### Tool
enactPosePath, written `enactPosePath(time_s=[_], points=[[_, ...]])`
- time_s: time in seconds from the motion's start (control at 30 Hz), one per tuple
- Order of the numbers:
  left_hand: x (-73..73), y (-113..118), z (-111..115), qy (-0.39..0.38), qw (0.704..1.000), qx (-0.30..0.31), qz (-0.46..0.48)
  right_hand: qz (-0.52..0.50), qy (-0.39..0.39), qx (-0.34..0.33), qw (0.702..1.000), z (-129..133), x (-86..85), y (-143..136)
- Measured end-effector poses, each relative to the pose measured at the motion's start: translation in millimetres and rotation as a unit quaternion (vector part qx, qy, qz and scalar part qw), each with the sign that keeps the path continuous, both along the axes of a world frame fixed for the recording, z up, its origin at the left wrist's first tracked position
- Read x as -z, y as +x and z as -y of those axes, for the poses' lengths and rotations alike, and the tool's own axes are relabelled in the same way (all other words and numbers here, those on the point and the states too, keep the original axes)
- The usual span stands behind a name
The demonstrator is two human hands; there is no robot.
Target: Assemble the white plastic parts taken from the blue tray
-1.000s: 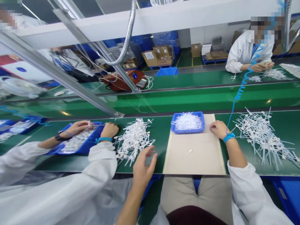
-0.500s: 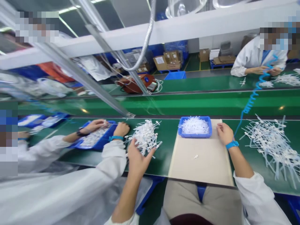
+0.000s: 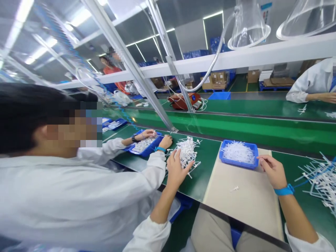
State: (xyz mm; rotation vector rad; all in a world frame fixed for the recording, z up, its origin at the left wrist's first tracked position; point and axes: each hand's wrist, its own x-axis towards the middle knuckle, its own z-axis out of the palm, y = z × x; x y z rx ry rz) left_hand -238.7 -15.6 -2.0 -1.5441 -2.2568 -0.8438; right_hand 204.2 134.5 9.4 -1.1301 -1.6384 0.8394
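Pile point(image 3: 187, 148): frame centre, at the spread fingers of the left hand point(image 3: 177, 170).
Right hand point(image 3: 273, 171): nearer the tray point(image 3: 238, 163) than before; fingers bent, pinching or not I cannot tell.
Worktop point(image 3: 197, 188): green.
Room: co-worker's head point(image 3: 26, 119) newly at left; cartons point(image 3: 218, 81) upper right.

We saw a blue tray point(image 3: 237, 165) with white pieces point(image 3: 238, 151), a plain beige board point(image 3: 223, 192), a deep green worktop point(image 3: 195, 190), a white pile point(image 3: 187, 150), a bluish-white heap point(image 3: 324, 180), a bright blue wristband point(image 3: 285, 190), white sleeves point(image 3: 151, 232), khaki trousers point(image 3: 211, 227) and a rust-red case point(image 3: 181, 101).
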Motion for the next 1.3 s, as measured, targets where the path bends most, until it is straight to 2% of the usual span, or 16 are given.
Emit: enactPosePath(time_s=[0.1,0.17,0.23,0.37,0.6,0.73,0.97,1.13,1.3], points=[[-23.1,-13,-26,-0.012,1.000,-0.004,-0.009,-0.016,-0.028,-0.065,0.997,5,-0.9,-3],[-33.6,-17,-48,-0.080,0.997,-0.008,-0.013,-0.009,-0.037,-0.085,0.996,5,2.0,-4],[-37.8,-19,-66,-0.173,0.985,-0.018,-0.009,0.001,-0.052,-0.114,0.992,5,4.7,-5],[-33.1,-19,-87,-0.215,0.976,-0.023,-0.004,0.045,-0.091,-0.223,0.969,11,3.3,-10],[-20.3,-25,-88,-0.218,0.974,-0.053,-0.008,0.110,-0.061,-0.354,0.927,37,-2.5,-37],[-16.7,-27,-86,-0.211,0.977,-0.041,-0.015,0.166,-0.035,-0.417,0.893,44,-1.7,-47],[-24.1,-32,-89,-0.157,0.987,0.001,-0.037,0.217,-0.053,-0.448,0.866,48,5.5,-50],[-29.3,-32,-93,-0.106,0.993,0.026,-0.047,0.247,-0.036,-0.451,0.857,46,13.6,-52],[-30.5,-31,-95,-0.053,0.996,0.049,-0.058,0.233,-0.035,-0.466,0.853,40,19.0,-51]])
